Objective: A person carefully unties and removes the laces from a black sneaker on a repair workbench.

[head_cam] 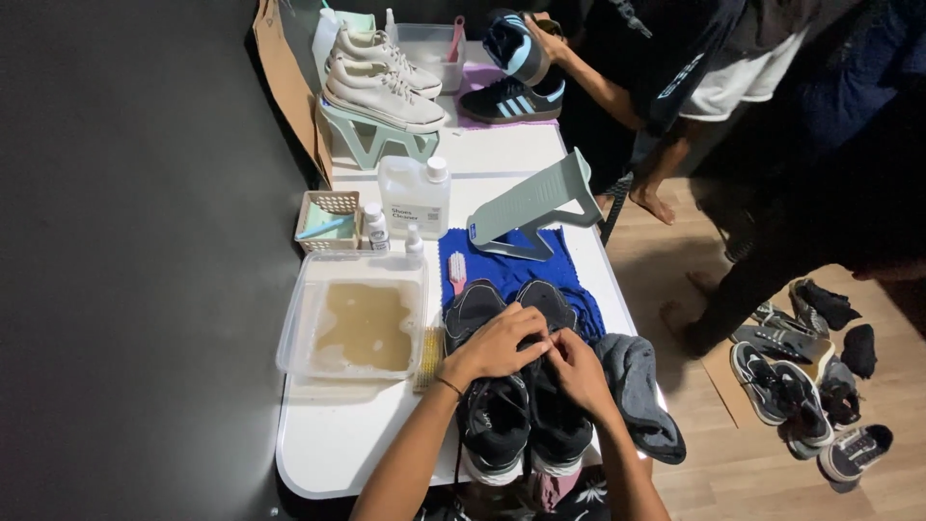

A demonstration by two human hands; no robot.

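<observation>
The left hand (495, 345) lies on top of a pair of black sneakers (521, 386), its fingers (526, 328) curled together and pinching at the laces near the tongue of the right-side shoe. The right hand (577, 371) sits just beside it, fingers bent and closed on the same laces (what exactly is pinched between the fingertips is too small to tell). The 2 hands touch each other over the shoes.

The sneakers stand side by side, toes pointing away from the person, at the near edge of a white table (338, 444), partly on a blue cloth (482, 253). A grey rag (637, 386) lies just right of them. To their left is a clear plastic tub (352, 323) of murky brownish water, with a brush (429, 359) between the tub and the shoes. A small pink-handled brush (457, 272) rests on the blue cloth. Farther back stand a white jug (415, 196), 2 small bottles (376, 228), a small basket (326, 220) and an empty grey-green shoe stand (535, 203). A pair of white sneakers (381, 77) sits on another stand.

At the far end another person's hand (550, 39) holds a dark striped sneaker (513, 46). The wall to the left is dark; more shoes (805, 386) lie on the wooden floor (733, 463).
</observation>
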